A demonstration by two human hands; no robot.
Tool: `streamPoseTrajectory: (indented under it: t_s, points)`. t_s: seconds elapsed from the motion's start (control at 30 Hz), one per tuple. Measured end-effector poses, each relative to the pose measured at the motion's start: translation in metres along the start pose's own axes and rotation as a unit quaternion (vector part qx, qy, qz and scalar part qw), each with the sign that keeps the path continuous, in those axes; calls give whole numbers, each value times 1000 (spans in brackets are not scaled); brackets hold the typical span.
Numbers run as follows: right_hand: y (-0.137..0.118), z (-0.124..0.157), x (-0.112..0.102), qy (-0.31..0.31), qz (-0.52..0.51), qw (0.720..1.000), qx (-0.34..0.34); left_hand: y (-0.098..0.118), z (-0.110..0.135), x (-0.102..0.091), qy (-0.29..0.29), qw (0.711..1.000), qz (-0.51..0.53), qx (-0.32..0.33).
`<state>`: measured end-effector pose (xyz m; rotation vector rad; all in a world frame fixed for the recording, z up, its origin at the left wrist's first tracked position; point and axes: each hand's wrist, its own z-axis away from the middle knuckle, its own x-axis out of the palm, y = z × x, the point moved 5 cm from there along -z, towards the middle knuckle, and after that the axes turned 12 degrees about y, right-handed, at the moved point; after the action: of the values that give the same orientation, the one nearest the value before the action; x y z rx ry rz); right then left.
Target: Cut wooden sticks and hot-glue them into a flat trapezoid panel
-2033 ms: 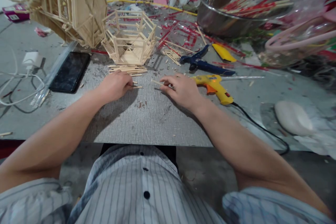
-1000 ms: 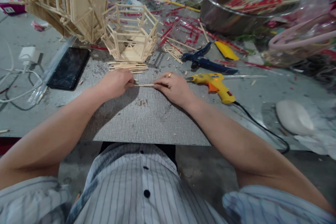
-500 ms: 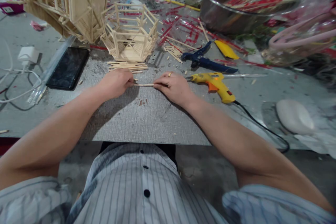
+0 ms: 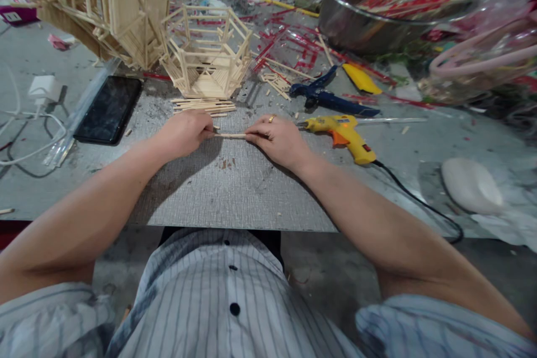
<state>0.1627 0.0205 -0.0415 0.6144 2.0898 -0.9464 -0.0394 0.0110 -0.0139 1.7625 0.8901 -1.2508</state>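
Between my two hands a thin wooden stick [image 4: 230, 136] lies level, just over the grey tabletop. My left hand [image 4: 188, 130] is closed in a pinch on its left end. The fingers of my right hand [image 4: 273, 137], which wears a ring, pinch the right end. A short stick end also shows by my left fingertips. Just beyond my left hand is a row of loose wooden sticks [image 4: 205, 106]. Behind them stands a small open frame built of sticks [image 4: 210, 59]. A yellow glue gun [image 4: 346, 131] lies to the right of my right hand.
A large stick structure [image 4: 130, 11] stands at the back left, with a black phone [image 4: 109, 109] before it. Dark blue cutters [image 4: 331, 98] lie beyond the glue gun. A metal bowl [image 4: 348, 22] holds sticks at the back right. A white oval object [image 4: 470, 184] sits far right.
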Motion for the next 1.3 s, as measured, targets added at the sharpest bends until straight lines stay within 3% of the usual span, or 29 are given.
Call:
streamPoseTrajectory:
  t_s: [1.3]
  points:
    - [0,2,-5,4,5,1000,1,6,1,-5,-14,1000,13,-23]
